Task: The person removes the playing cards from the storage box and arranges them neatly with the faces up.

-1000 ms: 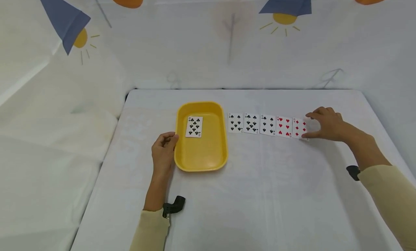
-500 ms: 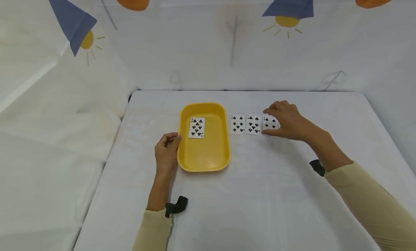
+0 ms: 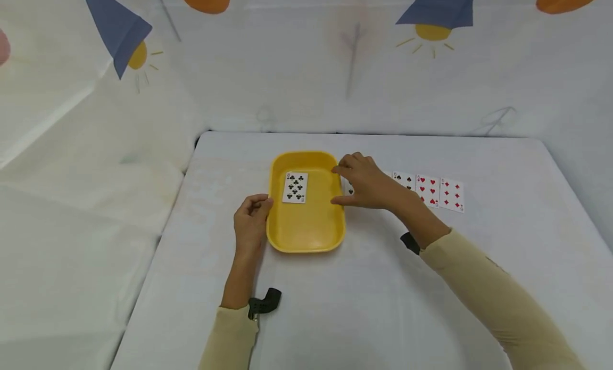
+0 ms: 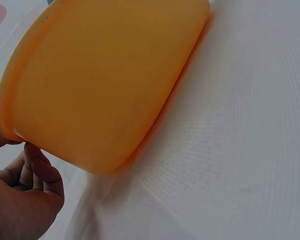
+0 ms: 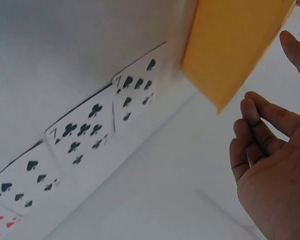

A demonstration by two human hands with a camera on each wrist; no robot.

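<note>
A yellow tray sits on the white table with an eight of clubs playing card face up inside. My left hand pinches the tray's left rim between thumb and fingers, as the left wrist view also shows. My right hand hovers at the right rim, thumb and fingers spread apart, holding nothing. Beneath it lie a seven of spades and a seven of clubs, mostly hidden in the head view. The row continues rightward with a six of spades, six of hearts and six of diamonds.
White cloth covers the table. Behind it hangs a white curtain printed with blue, orange and yellow shapes. Another white sheet drops along the left table edge.
My right hand has swept left along the card row, from the six of diamonds to the tray's right rim. The cards stay in place. My left hand keeps its hold on the tray.
</note>
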